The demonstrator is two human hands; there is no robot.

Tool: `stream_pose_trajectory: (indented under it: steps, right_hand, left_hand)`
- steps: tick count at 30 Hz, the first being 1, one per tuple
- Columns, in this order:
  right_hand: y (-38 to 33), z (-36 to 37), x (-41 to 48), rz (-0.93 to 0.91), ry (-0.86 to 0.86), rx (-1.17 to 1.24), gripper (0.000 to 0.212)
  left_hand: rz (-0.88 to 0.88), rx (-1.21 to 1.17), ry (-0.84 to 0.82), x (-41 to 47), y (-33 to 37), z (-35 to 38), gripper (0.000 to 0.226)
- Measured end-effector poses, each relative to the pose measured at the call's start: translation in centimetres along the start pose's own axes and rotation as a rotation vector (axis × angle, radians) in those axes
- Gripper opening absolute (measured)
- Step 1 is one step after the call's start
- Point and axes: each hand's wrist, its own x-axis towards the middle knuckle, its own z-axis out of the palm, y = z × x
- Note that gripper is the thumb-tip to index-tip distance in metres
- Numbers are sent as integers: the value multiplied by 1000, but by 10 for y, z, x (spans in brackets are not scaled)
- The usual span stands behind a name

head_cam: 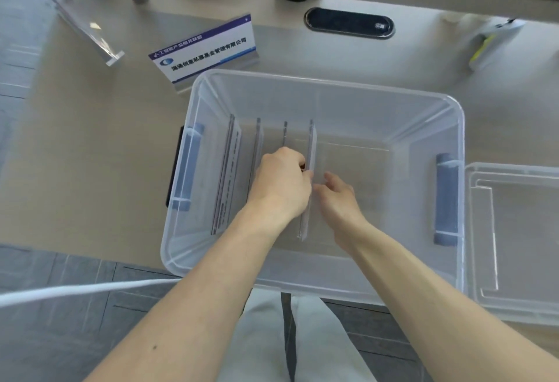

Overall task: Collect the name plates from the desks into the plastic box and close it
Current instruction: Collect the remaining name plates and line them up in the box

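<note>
- Clear plastic box (pixel 314 85), lidless, on a beige desk (pixel 90 146); grey latch handles on both short walls.
- Four name plates on edge in the box's left half; the rightmost plate (pixel 311 146) is pinched by the left hand (pixel 281 182), fingers closed on its top edge.
- Right hand (pixel 338 197) just beside that plate, fingers loosely spread, gripping nothing.
- Printed name plate (pixel 205 52) standing on the desk just behind the box's far-left corner.
- Clear lid (pixel 514 230) flat on the desk, right of the box.
- Black oval cable port (pixel 349 23) farther back.
- White cable (pixel 75 291) crossing below the desk edge.
</note>
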Motion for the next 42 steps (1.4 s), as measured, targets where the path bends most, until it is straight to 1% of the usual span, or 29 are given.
stream_pose_trajectory:
  steps: [2,5,7,9,11,15,17,21,22,25,27,33,37,40,42]
  right_hand:
    - [0,0,1,-15,-7,-27,64]
    - [-1,6,-2,-36,-10,-55,63]
    - [5,10,3,-59,-2,-65,73]
    - [22,13,20,-66,-19,-39,81]
    - [29,12,28,-63,-43,-42,77]
    - [10,8,9,-56,-50,-33,75]
    - [6,8,3,-62,-58,-43,67]
    - [7,9,2,-83,-53,-62,62]
    - [6,9,2,-84,-62,-67,62]
    - [6,9,2,-85,-71,-71,74]
    - [7,9,3,-91,-73,-72,77]
    - [13,8,8,-110,-76,-66,59]
    - [15,8,11,-115,-84,-72,58]
    - [15,6,11,-130,-80,-119,59]
    - [10,2,8,-128,-105,-179,59]
  left_hand:
    - [-1,0,3,0,0,2,31]
    - [-14,-7,11,0,-1,6,25]
    - [-15,0,12,-1,0,8,23]
    - [-18,3,20,-2,0,9,16]
    - [-24,0,36,-3,0,8,14]
    - [-26,18,46,-5,-1,7,17]
    - [-34,2,46,-7,0,7,15]
    - [-39,-2,53,-7,1,8,18]
    - [-43,-8,50,-7,0,7,17]
    - [-50,-21,47,-7,-1,8,14]
    - [-52,-19,51,-7,-1,9,14]
    - [-58,-22,50,-7,-1,9,18]
    - [-56,-10,54,-6,-2,10,18]
    - [-52,4,31,-4,-2,10,17]
    - [-42,45,6,-6,0,6,22]
